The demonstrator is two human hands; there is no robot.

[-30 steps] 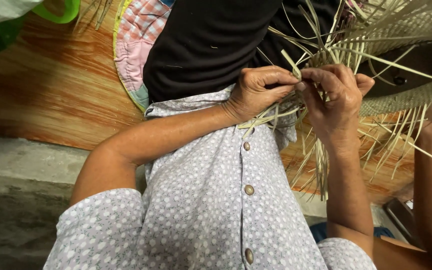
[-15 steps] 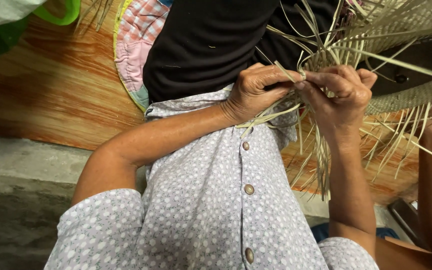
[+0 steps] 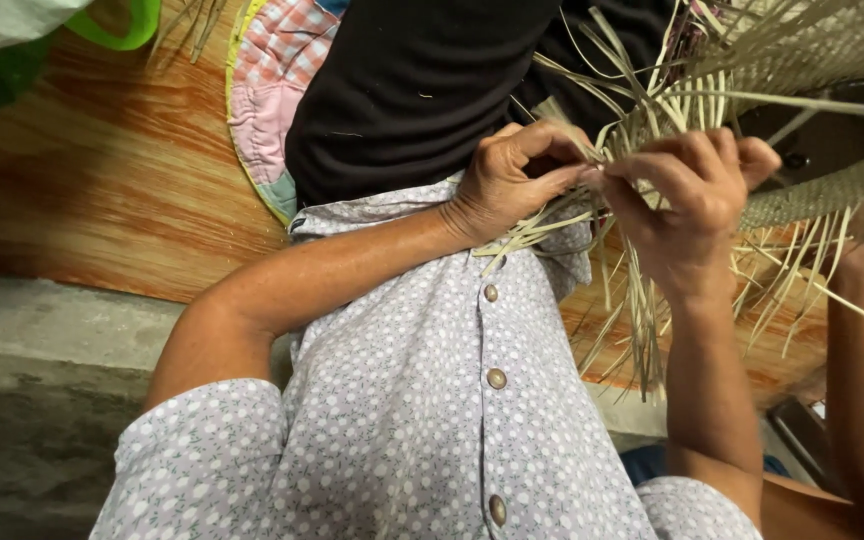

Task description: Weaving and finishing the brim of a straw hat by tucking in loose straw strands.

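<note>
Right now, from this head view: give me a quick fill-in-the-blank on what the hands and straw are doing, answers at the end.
1. The left hand and right hand both pinch pale ____ strips.
2. The strips belong to the rim of a half-woven ____.
3. The person's dotted shirt closes with round ____.
4. Under the patchwork cushion lies a ____ floor.

Missing words: straw; basket; buttons; wooden
</note>
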